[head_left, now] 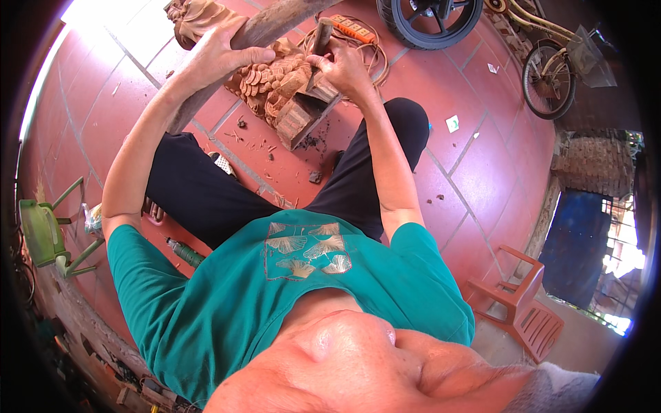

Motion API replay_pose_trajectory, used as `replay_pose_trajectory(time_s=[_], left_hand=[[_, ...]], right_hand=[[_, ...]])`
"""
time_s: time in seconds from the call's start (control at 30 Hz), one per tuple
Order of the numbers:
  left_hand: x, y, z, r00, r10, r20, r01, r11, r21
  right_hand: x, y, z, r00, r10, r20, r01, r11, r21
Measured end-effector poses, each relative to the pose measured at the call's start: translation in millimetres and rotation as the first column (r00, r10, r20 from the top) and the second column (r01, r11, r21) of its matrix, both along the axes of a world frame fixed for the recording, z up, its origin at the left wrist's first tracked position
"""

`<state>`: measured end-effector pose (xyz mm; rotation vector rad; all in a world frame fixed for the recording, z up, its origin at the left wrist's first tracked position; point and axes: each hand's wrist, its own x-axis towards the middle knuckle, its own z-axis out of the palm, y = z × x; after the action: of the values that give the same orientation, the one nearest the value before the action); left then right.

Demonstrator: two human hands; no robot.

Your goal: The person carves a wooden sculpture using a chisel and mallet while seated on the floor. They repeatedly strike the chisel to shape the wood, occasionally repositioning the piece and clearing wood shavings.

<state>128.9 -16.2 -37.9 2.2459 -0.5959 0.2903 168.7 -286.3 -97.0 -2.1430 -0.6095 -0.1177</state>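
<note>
The carving (265, 86), a brown block cut with rows of overlapping scales, sits on the red tile floor (506, 131) between the person's bent legs (206, 186), its squared end turned toward the body. The right hand (346, 69) has its fingers clenched around the wooden handle of a tool (321, 36), held fairly upright over the carving's right side; the working end is too small to make out. The left hand (219, 58) lies across a grey log (286, 19) that slants over the carving, thumb stretched out along the near side; I cannot tell how firmly its fingers grasp. More carved wood (198, 20) shows beyond the log, perhaps the same piece. Dark chips (313, 142) lie scattered by the squared end, with a larger chunk (315, 177) nearer the body. Just past the right hand are an orange power strip (354, 29) and a looped cable (383, 72). Farther out stand a motorbike wheel (428, 24) and a bicycle wheel (549, 79); a green stool (43, 233) is at far left, a brown chair (520, 299) at lower right.
</note>
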Motion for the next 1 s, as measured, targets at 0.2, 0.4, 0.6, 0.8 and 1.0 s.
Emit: replay_pose_trajectory(time_s=[0.2,0.4,0.6,0.8,1.0], left_hand=[[-1,1,-5,0.999,0.002,-0.039,-0.002,1.000,-0.001],[1,2,-7,0.998,-0.014,-0.059,0.014,1.000,0.008],[-6,-9,7,0.977,-0.020,-0.215,0.019,1.000,-0.009],[-10,-14,9,0.918,-0.103,-0.383,0.049,0.988,-0.147],[-9,-14,24,0.838,0.052,-0.543,-0.023,0.998,0.060]], right_hand=[[2,-4,-5,1.000,0.004,0.003,-0.004,1.000,0.018],[4,-2,-5,0.998,0.002,0.056,-0.003,1.000,0.017],[7,-4,-6,0.986,-0.103,0.130,0.120,0.984,-0.130],[15,3,-28,0.989,-0.137,0.056,0.138,0.990,-0.014],[16,0,-30,0.997,-0.050,-0.056,0.049,0.999,-0.008]])
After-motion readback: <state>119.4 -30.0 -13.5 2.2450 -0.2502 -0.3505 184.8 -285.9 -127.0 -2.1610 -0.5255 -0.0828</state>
